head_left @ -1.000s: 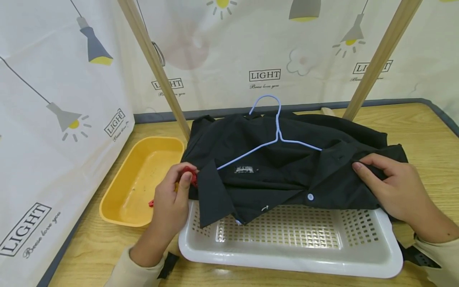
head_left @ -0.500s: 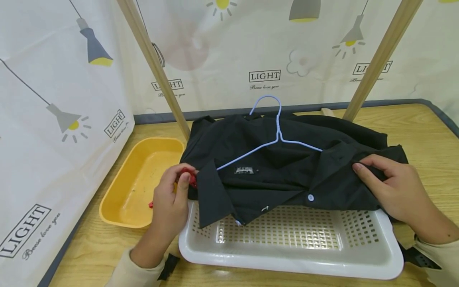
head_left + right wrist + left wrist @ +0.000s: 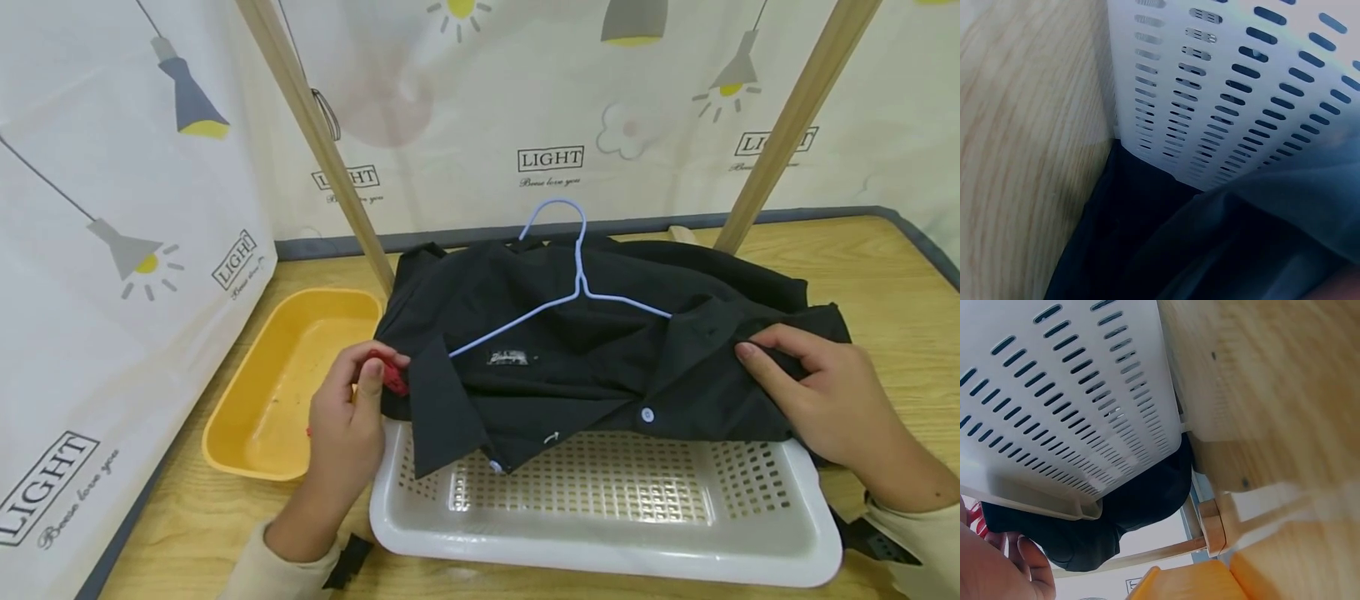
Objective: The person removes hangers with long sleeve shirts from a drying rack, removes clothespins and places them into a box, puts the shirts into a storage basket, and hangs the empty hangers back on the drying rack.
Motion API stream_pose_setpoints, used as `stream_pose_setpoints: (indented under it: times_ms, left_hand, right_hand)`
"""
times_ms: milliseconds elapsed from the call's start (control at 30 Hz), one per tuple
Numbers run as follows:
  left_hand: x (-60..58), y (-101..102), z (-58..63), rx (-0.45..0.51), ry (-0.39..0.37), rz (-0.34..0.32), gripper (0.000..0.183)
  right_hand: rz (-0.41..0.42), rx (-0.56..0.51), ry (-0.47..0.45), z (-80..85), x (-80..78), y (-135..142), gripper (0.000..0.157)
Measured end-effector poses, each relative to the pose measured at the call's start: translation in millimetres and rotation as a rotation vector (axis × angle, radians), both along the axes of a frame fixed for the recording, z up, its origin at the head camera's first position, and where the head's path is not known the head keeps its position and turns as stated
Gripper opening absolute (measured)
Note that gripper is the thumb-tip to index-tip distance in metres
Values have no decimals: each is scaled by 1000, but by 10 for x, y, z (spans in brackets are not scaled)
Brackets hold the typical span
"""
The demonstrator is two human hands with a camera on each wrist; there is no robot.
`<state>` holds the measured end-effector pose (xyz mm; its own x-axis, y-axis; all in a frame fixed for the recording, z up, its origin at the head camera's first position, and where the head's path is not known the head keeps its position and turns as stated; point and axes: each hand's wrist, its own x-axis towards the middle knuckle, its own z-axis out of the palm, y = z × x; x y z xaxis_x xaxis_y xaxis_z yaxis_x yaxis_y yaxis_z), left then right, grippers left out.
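Observation:
A black collared shirt point(image 3: 510, 267) lies spread over the back of a white basket point(image 3: 600, 565), with a light blue wire hanger point(image 3: 581, 258) inside its neck and the hook standing up. My left hand point(image 3: 341, 429) pinches a red clothespin point(image 3: 393, 375) at the shirt's left shoulder, beside the collar. In the left wrist view, that hand's curled fingers point(image 3: 1030, 559) lie by the black cloth under the basket's edge. On the other side, my right hand point(image 3: 836, 400) grips the shirt front between thumb and fingers. The right wrist view shows mostly draped cloth point(image 3: 1166, 237).
A yellow tub point(image 3: 251, 454) stands left of the basket, with a small red piece in it partly hidden by my left hand. Two wooden poles point(image 3: 318, 137) rise behind the shirt, left and right. A printed cloth backdrop point(image 3: 480, 92) hangs behind the wooden table point(image 3: 187, 525).
My left hand has shifted slightly left, its thumb drawn back a little, and more of the red clothespin shows. My right hand keeps its grip on the shirt.

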<state>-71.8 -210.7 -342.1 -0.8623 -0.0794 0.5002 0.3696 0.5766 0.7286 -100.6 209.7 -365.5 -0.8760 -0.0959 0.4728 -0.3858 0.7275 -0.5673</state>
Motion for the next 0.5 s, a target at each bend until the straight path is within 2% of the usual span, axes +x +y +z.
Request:
stream_pose_setpoints:
  times_ms: [333,500]
  left_hand:
    - [-10,-36,69,-2,67,18,15]
    - [22,10,184,26,98,11,17]
  right_hand:
    - [-7,-4,-2,17,1,2,4]
    - [-8,-10,1,16,2,3,4]
